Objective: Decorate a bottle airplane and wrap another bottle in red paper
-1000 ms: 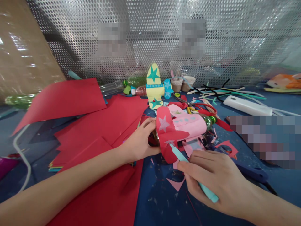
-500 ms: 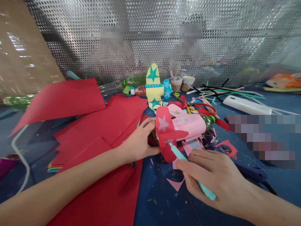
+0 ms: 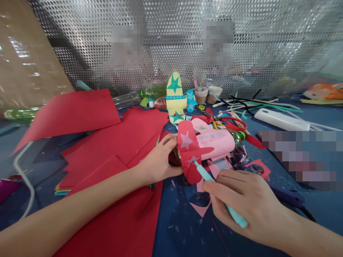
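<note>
A toy plane made from a plastic bottle wrapped in pink paper (image 3: 215, 142) lies on its side, its green cap pointing right. Across its left end sits a red paper tail piece (image 3: 188, 137) with two pale stars. My left hand (image 3: 162, 157) grips the bottle's left end, thumb and fingers around it behind the red piece; the bottle there is mostly hidden. In my right hand (image 3: 241, 203) is a light-blue pen (image 3: 205, 172), held at a slant. Its tip meets the red paper at the lower star (image 3: 193, 160).
Red paper sheets (image 3: 107, 139) spread over the left side. Behind stands a yellow paper-covered bottle plane (image 3: 175, 100). Red-handled scissors (image 3: 233, 121), pipe cleaners (image 3: 257, 103), a white glue gun-like or handled object (image 3: 281, 119) and pink scraps (image 3: 200, 208) lie right. A perforated metal panel (image 3: 171, 43) closes the back.
The pen tip and my right hand have shifted slightly right. The lower star looks more filled with pale colour. My left hand and the plane have stayed put.
</note>
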Demonstrator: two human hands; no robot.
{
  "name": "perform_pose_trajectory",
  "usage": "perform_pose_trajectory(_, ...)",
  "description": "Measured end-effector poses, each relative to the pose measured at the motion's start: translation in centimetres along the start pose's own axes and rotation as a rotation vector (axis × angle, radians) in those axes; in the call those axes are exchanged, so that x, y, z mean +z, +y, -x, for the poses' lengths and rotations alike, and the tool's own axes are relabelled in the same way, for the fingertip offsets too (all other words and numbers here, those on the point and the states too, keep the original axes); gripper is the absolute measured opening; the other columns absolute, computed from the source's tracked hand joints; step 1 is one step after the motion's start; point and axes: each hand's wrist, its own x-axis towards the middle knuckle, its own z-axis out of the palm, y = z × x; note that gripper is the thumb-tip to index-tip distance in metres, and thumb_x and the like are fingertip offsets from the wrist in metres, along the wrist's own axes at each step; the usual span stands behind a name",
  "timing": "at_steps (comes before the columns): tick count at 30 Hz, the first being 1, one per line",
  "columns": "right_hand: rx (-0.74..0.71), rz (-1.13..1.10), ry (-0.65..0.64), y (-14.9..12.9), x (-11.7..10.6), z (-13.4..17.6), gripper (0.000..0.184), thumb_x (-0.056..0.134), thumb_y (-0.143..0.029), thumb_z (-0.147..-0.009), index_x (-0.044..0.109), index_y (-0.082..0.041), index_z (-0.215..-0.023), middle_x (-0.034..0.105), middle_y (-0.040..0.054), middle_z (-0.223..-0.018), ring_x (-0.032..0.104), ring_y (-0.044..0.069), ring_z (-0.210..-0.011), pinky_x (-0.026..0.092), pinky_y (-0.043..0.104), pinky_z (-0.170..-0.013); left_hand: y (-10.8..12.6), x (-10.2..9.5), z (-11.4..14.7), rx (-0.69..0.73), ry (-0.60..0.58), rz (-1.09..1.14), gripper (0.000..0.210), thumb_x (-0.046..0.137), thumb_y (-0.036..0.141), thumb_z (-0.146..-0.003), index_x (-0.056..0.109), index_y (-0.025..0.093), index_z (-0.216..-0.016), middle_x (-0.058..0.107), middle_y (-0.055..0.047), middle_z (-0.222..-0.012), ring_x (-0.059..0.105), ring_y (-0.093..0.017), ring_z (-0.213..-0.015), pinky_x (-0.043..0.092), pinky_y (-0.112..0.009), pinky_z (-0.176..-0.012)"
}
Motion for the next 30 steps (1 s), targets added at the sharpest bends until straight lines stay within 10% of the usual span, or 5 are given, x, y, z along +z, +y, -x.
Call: perform_pose_trajectory(30,-0.010,-0.006,-0.006,0.12,0.04,-0.02,0.015,0.048,-0.008,-0.082,0.061,-0.016,-0.083,0.059,0.0013,-0.061,0.055,0.014,-0.057,0.045,0.027,-0.053,-0.01,-0.01,0.01,0.018,-0.004,-0.001,0.049,0.067,0.022,-0.069,0.052,0.020,-0.116,0.053,-0.009,-0.125,0.049,-0.028,-0.119,0.041,-0.044,-0.102)
